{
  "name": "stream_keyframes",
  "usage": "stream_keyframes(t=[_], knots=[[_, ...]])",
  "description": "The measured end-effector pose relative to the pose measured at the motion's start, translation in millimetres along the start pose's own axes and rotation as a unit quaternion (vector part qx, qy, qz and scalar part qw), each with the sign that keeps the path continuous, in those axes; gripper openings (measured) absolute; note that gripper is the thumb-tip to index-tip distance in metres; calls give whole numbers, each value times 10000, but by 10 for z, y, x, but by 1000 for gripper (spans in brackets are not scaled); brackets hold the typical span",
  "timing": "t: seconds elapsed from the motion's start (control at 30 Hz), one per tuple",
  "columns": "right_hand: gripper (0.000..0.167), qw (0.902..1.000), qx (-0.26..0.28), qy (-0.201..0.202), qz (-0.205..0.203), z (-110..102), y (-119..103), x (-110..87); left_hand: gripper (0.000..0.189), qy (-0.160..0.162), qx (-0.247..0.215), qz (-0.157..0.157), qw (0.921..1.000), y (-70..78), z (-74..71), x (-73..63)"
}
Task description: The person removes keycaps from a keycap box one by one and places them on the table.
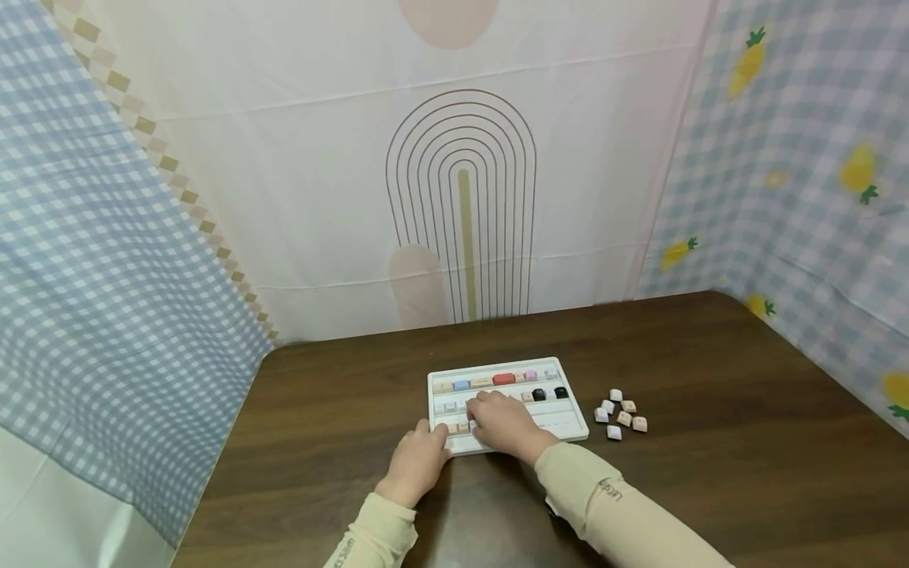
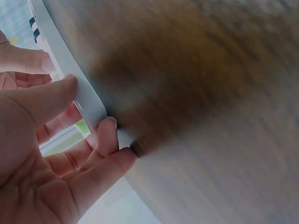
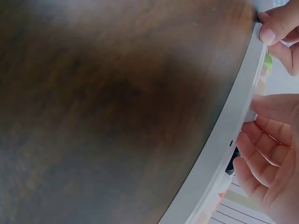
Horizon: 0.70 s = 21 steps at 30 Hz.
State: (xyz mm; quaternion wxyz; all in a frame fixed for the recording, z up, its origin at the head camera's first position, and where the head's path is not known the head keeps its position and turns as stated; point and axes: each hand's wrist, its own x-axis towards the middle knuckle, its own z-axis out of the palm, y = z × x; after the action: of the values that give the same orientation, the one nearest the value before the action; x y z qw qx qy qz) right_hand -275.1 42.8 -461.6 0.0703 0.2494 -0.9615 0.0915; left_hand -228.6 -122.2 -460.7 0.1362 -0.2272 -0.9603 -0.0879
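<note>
A shallow white tray (image 1: 568,426) holds keycaps in rows, among them a red keycap (image 1: 503,379), a blue keycap (image 1: 461,385) and a black keycap (image 1: 539,394). At its front left corner my left hand (image 1: 415,464) grips the edge, thumb on the front side in the left wrist view. My right hand (image 1: 506,424) reaches over the front edge into the middle of the tray. Between its thumb and fingers a whitish keycap (image 3: 251,115) is pinched, largely covered by the fingers. This hand hides part of the middle and front rows.
Several loose white and beige keycaps (image 1: 624,418) lie on the brown wooden table (image 1: 341,394), just right of the tray. A patterned cloth (image 1: 327,237) hangs behind the table, with checked cloths (image 1: 142,260) at both sides.
</note>
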Motion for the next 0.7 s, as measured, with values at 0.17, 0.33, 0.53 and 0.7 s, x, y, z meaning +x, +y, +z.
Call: stream_keyframes(t=[0.17,0.33,0.53,0.7], knots=[[6,9999,-83,78,-55,3,0,-8,23,-5,-20,-29,10000,7,-12,-6],[6,9998,-12,169,-102,-15,29,-31,23,25,7,-2,10000,9,-4,-1],[9,9984,234,500,-122,-100,100,-84,24,-46,-7,-46,10000,2,8,7],[10,9979,385,484,184,-261,245,-151,23,-99,-106,-97,9998,2,6,2]])
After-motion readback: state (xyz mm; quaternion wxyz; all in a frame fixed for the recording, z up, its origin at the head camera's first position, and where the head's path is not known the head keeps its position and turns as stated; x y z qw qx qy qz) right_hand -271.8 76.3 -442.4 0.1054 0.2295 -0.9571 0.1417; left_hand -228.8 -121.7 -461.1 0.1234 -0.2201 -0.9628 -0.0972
